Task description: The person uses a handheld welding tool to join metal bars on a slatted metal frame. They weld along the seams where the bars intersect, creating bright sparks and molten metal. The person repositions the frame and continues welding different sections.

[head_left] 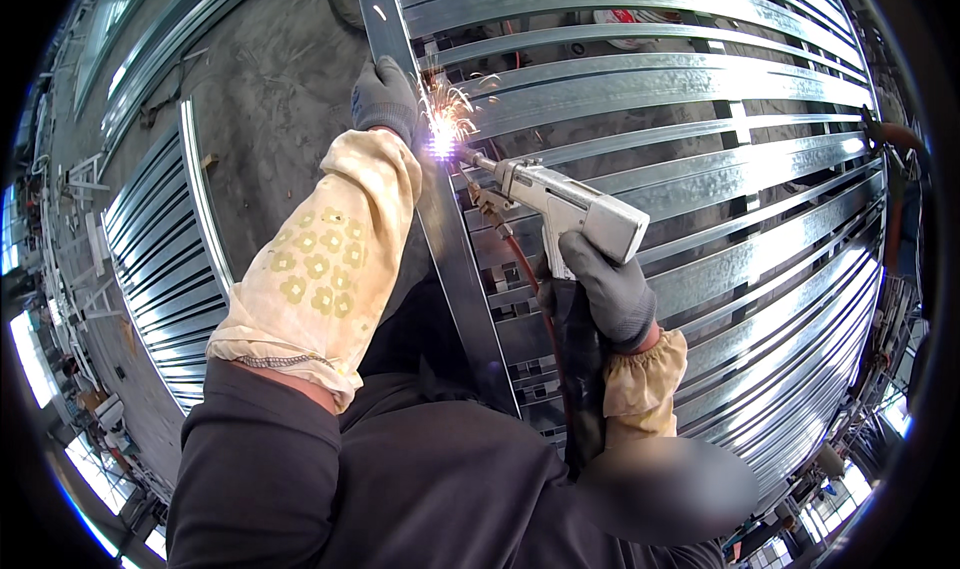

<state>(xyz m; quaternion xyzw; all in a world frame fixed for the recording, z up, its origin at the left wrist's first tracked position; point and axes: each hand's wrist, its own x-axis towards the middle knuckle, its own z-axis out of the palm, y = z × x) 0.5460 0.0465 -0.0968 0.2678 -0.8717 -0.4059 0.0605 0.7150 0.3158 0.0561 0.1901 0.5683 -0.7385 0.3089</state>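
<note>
My right hand [612, 287], in a grey glove, is closed around the grip of a silver-white welding gun [575, 204]. Bright violet-white light and orange sparks [445, 119] burst at its nozzle, where a slat end meets a long metal side rail [455, 249]. On the rail's left edge, close beside the sparks, my gloved left hand [385, 99] is closed over the metal. A patterned cream sleeve [325, 249] covers my left forearm. From the gun, a black-sheathed cable [580, 369] and a thin red hose [530, 264] run down toward my body.
Shiny metal slats [690, 84] in a large grid spread to the right of the rail. Another slatted panel [165, 259] lies at the left, with long metal profiles [165, 44] beyond it. Grey concrete floor [270, 79] shows between them. A blurred round patch covers the lower right.
</note>
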